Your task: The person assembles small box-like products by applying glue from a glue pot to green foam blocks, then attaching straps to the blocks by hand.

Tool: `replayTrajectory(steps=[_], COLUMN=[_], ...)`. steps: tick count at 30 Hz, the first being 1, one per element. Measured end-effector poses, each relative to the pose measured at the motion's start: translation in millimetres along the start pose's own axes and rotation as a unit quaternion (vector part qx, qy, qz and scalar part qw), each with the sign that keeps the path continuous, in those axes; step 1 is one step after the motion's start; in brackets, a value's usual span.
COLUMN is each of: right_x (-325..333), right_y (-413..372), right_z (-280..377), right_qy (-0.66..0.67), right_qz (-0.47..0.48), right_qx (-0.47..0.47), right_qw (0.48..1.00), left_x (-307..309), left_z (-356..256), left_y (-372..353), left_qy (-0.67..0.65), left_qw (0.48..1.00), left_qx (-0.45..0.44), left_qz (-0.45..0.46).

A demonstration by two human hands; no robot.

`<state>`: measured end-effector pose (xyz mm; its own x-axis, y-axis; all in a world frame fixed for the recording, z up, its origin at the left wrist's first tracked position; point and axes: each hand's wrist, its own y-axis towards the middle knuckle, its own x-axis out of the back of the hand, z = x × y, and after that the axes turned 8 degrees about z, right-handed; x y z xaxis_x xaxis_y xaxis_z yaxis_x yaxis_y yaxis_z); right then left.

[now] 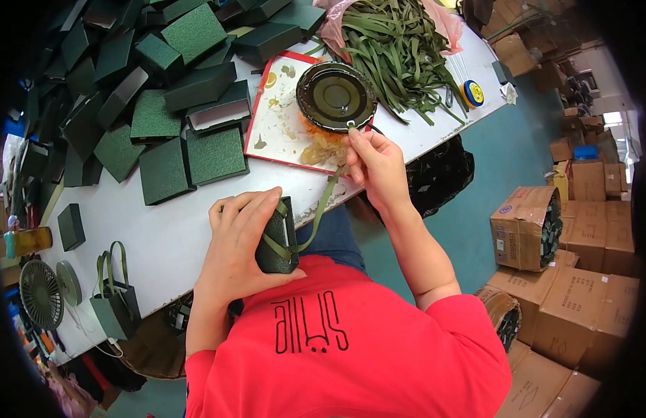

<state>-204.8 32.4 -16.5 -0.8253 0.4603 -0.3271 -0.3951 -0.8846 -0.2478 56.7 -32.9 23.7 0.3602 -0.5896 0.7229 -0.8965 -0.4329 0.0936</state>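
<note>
Gluing a ribbon end, by the look of it. Holding a small dark green box [275, 240] just off the near edge of the desk [169, 237], against the shirt [351, 348], with the left hand [239, 244], grip wrapped tight round it. Pinching the free tip of a green ribbon [321, 207] in the right hand [377, 166], grip closed on it, right at the near rim of a round tin [335, 96] on a paste-smeared, red-edged board [277, 136]. Trailing from that pinch down to the box and looped across its end. Probably wetting the tip. Next, most likely: keep the pinch firm, carry the tip back clear of the shirt, press it flat and square on the box. Beyond the tin, a heap [399, 49] of cut ribbons. At far left, a stack [190, 83] of green lids and cases.
</note>
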Motion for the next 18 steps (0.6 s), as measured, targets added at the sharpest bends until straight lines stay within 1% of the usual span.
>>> replayTrajectory(steps=[5, 8, 11, 12, 14, 15, 18], right_x=[2.6, 3.9, -2.6, -6.1, -14.7, -19.3, -33.2], right_y=[1.3, -1.6, -17.2, -24.1, -39.5, -46.1, -56.0], right_z=[0.3, -0.3, 4.0, 6.4, 13.2, 17.1, 23.8], right_qy=[0.018, 0.023, 0.012, -0.01, -0.049, -0.078, -0.116], right_qz=[0.003, -0.008, 0.002, 0.031, 0.095, 0.128, 0.247], right_qx=[-0.017, -0.011, 0.0, -0.006, -0.022, -0.063, -0.158], right_qw=[1.0, 1.0, 1.0, 0.999, 0.994, 0.987, 0.949], left_x=[-2.5, -2.0, 1.5, 3.5, 6.8, 7.8, 3.9], left_z=[2.1, 3.8, 5.4, 6.3, 10.6, 12.7, 17.8], left_y=[-1.0, -1.9, -2.5, -3.9, -3.3, -3.8, -2.9], left_qy=[0.01, 0.008, 0.005, 0.004, -0.017, -0.028, -0.105], left_qw=[1.0, 1.0, 1.0, 1.0, 0.999, 0.999, 0.993], left_qx=[0.002, 0.003, 0.005, 0.008, -0.028, -0.043, -0.05], left_qz=[-0.006, -0.011, -0.012, -0.009, -0.01, -0.009, -0.019])
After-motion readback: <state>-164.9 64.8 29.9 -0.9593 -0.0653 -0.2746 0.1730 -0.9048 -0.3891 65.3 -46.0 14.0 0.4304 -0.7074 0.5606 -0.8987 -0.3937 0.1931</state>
